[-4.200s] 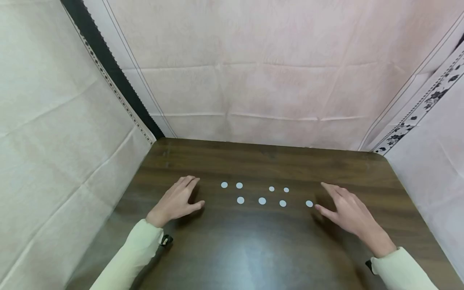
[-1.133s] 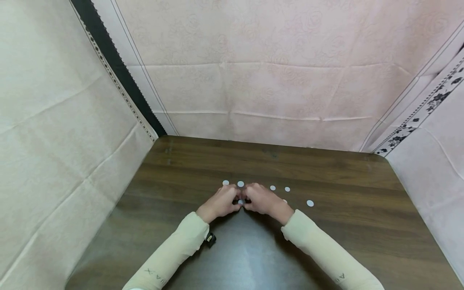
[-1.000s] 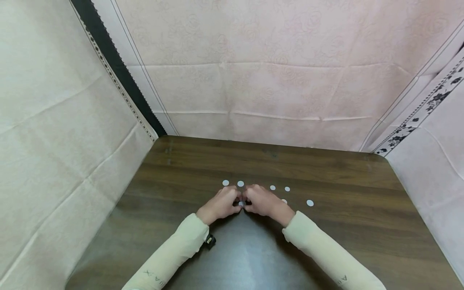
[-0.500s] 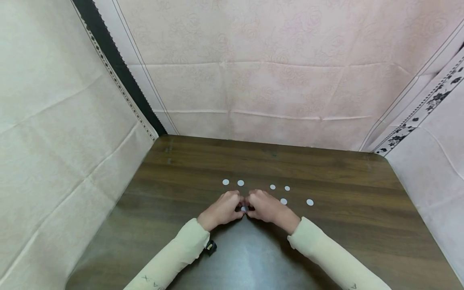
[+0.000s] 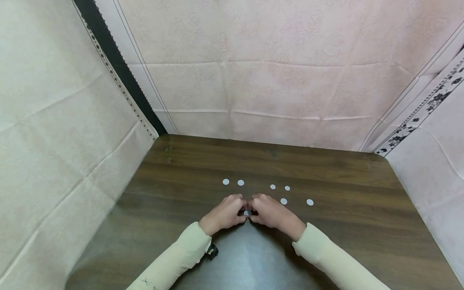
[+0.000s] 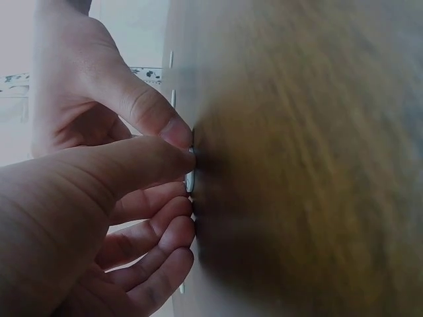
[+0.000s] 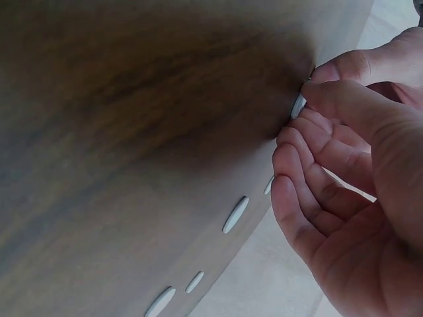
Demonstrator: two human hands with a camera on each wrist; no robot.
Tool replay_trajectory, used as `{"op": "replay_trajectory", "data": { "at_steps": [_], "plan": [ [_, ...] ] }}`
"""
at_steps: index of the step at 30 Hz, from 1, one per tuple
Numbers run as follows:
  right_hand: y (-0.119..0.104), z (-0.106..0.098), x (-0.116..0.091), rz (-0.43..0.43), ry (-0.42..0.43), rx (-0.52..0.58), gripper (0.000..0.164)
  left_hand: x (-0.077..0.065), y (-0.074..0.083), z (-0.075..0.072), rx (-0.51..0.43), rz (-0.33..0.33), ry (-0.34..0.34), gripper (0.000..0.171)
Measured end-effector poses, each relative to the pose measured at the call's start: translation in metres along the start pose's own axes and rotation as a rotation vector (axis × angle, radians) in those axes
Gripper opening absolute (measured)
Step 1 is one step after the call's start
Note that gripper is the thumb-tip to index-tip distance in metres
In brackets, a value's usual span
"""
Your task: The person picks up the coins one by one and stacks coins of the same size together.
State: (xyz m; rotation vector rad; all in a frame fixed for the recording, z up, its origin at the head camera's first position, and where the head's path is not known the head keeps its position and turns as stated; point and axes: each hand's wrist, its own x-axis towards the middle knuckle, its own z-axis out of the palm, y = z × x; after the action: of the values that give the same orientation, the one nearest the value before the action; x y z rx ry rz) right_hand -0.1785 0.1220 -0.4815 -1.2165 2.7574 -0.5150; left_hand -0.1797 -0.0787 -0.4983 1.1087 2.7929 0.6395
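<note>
A small white disc (image 5: 246, 212) lies on the brown wooden table (image 5: 203, 157), between my two hands. My left hand (image 5: 225, 213) curls its thumb and fingers round it from the left. From the right, my right hand (image 5: 270, 211) does the same, and the fingertips of both hands meet. In the left wrist view the disc (image 6: 190, 178) lies flat below the thumbs; in the right wrist view part of the disc (image 7: 299, 105) shows beside the fingertips. Whether a second disc is hidden under the fingers, I cannot tell.
Two white discs lie beyond my left hand, the left one (image 5: 226, 182) and its neighbour (image 5: 241, 183). Others lie beyond my right hand, among them a nearer disc (image 5: 284, 201) and a far-right disc (image 5: 309, 202). Pale cloth (image 5: 253, 88) hangs behind the table.
Both hands came in from the sides and met round the near-row discs at left. Over the last second they have slid towards me and slightly right, the visible disc moving with them.
</note>
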Motion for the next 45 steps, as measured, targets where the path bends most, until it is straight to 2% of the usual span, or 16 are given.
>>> {"op": "replay_trajectory", "data": {
  "at_steps": [5,10,13,22,29,38,45],
  "plan": [
    [0.0,0.0,-0.002,-0.013,0.02,-0.005,0.018,-0.001,0.0,0.0,-0.001,0.0,0.002,0.005],
    [0.004,-0.004,-0.002,-0.045,0.024,0.036,0.008,-0.001,0.001,-0.002,-0.01,-0.01,-0.006,0.005],
    [0.007,-0.009,-0.002,-0.049,0.032,0.036,0.007,-0.002,0.001,-0.003,-0.014,-0.009,-0.003,0.007],
    [0.017,-0.031,-0.003,0.019,-0.001,0.01,0.017,-0.002,-0.002,-0.001,-0.002,0.014,0.019,0.007],
    [0.027,-0.039,-0.004,0.033,-0.032,0.005,0.019,-0.002,-0.002,0.0,0.015,0.019,0.024,0.009],
    [0.041,-0.036,-0.003,0.086,-0.052,-0.012,0.012,-0.003,-0.001,0.0,0.0,0.001,0.005,0.011],
    [0.05,-0.031,-0.001,0.067,-0.044,-0.013,0.01,-0.003,-0.001,0.0,-0.008,-0.001,0.004,0.01]
  ]
}}
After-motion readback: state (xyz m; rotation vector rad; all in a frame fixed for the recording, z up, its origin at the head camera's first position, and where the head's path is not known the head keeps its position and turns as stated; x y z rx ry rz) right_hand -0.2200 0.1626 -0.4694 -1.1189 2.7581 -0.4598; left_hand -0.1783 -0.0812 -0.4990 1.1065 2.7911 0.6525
